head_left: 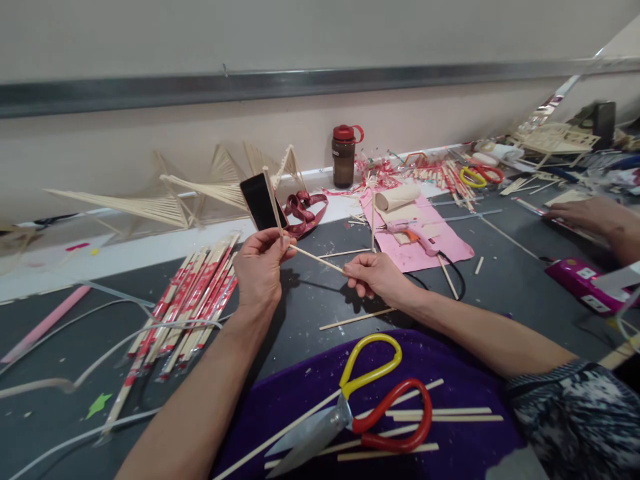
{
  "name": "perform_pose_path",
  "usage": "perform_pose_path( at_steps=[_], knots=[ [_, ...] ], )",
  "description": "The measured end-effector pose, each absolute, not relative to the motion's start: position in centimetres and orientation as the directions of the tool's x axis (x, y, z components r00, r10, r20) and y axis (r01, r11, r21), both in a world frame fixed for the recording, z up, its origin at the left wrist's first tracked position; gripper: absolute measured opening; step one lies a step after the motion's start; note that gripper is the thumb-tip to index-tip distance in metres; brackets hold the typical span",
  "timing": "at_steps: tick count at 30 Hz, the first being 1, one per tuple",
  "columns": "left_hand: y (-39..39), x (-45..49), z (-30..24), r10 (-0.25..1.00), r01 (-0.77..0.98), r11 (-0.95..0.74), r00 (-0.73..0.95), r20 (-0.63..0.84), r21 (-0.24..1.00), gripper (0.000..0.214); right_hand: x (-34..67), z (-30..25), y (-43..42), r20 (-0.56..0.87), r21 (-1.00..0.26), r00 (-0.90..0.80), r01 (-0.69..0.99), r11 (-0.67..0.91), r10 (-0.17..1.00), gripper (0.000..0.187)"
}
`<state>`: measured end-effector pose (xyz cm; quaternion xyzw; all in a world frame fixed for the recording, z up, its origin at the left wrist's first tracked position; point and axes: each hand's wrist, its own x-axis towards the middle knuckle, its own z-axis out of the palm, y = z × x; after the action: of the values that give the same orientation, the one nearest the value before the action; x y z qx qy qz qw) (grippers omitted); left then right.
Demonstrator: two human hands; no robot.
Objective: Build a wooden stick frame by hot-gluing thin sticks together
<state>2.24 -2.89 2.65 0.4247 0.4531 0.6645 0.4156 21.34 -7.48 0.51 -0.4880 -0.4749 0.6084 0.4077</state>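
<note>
My left hand point(263, 263) pinches the corner where an upright wooden chopstick point(273, 203) meets a second, slanting chopstick point(317, 259). My right hand point(373, 275) has its fingers closed on the other end of that slanting stick. Just behind, another upright stick point(373, 223) meets a level stick point(345, 254); whether they join the held pieces I cannot tell. A loose stick point(357, 319) lies on the table below my hands. Nearest me, scissors point(345, 413) with one yellow and one red handle rest on purple cloth point(295, 380) among several sticks.
Wrapped chopsticks point(187, 300) lie left. Stick structures point(150, 203), a phone point(263, 203) and a bottle point(343, 157) stand along the wall. A pink glue gun point(420, 237) rests on a pink sheet point(450, 250). Another person's hand point(583, 217) is at right, near a purple device point(583, 283).
</note>
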Motion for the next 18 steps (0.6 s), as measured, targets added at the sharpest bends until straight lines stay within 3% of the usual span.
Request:
perform_pose_path(
  at_steps=[10, 18],
  knots=[
    [-2.95, 2.43, 3.02, 0.941, -0.26, -0.234, -0.303, 0.151, 0.937, 0.024, 21.14, 0.6, -7.36, -0.202, -0.955, -0.208, -0.177, -0.239, 0.957, 0.028],
    [-2.56, 1.9, 2.6, 0.975, -0.359, -0.118, -0.218, 0.04, 0.926, 0.027, 21.33, 0.55, -7.45, -0.102, -0.995, -0.21, 0.009, -0.102, 0.972, 0.021]
  ],
)
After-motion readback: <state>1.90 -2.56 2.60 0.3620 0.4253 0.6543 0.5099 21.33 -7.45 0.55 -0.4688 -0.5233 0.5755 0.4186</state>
